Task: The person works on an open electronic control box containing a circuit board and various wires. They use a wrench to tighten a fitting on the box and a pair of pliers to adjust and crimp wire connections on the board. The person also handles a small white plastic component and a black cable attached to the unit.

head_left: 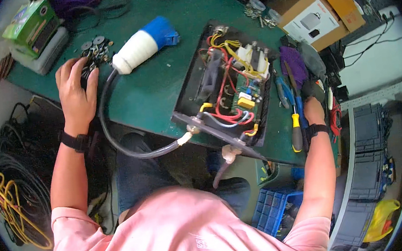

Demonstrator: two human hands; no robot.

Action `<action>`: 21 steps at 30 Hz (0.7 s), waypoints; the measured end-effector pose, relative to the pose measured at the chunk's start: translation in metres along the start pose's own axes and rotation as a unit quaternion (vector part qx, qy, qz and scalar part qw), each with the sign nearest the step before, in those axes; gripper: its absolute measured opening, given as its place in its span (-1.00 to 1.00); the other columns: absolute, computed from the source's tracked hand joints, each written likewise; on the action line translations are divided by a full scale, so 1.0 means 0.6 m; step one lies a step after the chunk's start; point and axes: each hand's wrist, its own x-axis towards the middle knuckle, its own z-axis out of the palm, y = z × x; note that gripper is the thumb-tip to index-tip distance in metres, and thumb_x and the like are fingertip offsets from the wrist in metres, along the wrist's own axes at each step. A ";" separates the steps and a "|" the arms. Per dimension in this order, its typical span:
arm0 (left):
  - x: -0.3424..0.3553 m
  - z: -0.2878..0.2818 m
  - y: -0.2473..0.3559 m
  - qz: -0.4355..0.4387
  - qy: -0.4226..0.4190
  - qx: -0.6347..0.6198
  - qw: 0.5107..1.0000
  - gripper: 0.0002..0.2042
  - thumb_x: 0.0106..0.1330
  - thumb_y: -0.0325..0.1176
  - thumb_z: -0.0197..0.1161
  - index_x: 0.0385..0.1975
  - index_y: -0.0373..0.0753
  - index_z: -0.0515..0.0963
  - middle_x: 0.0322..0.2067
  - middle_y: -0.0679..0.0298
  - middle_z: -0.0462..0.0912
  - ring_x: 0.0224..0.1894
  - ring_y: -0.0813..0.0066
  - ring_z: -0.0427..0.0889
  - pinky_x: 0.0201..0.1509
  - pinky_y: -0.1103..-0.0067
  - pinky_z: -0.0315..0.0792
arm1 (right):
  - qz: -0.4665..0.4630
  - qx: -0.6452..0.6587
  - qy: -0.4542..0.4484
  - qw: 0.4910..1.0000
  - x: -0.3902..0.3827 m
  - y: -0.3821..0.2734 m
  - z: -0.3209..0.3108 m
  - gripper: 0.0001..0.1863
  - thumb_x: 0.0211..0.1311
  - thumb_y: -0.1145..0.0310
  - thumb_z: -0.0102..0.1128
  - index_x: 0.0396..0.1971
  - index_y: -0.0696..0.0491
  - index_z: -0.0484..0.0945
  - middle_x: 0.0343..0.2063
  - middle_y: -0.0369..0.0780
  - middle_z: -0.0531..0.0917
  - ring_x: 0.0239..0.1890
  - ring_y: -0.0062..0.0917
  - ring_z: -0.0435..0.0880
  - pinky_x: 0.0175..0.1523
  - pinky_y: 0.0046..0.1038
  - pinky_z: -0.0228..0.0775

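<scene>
My left hand (76,94) is at the table's left, fingers apart and bent at the edge of a pile of loose screws and washers (99,50). Just right of the pile lies a white and blue industrial plug (136,50), its thick black cable (104,118) curving down to an opened black electrical housing (196,84). Red and yellow wires and a green circuit board (251,91) show inside it. My right hand (314,112) is among the tools on the right, its fingers mostly hidden. Beside it lie a yellow and black screwdriver (296,132) and blue-handled pliers (283,92).
A green box (29,28) stands at the back left, a cardboard box (321,15) at the back right. Purple cloth (294,64) lies by the tools. Coiled cables (11,209) sit at lower left; a blue crate (271,211) and shelves with grey bins (370,171) are at lower right.
</scene>
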 end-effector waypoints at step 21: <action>-0.003 0.006 -0.012 -0.007 0.010 0.007 1.000 -0.66 0.33 -0.31 0.29 0.05 -0.30 0.56 0.07 0.00 0.54 0.16 0.03 0.46 0.28 0.32 0.32 | -0.036 -0.015 0.029 0.999 0.019 0.034 0.030 -0.78 0.27 0.38 0.00 -0.30 0.20 0.58 -0.27 0.15 0.66 -0.15 0.10 0.65 -0.07 0.03 0.48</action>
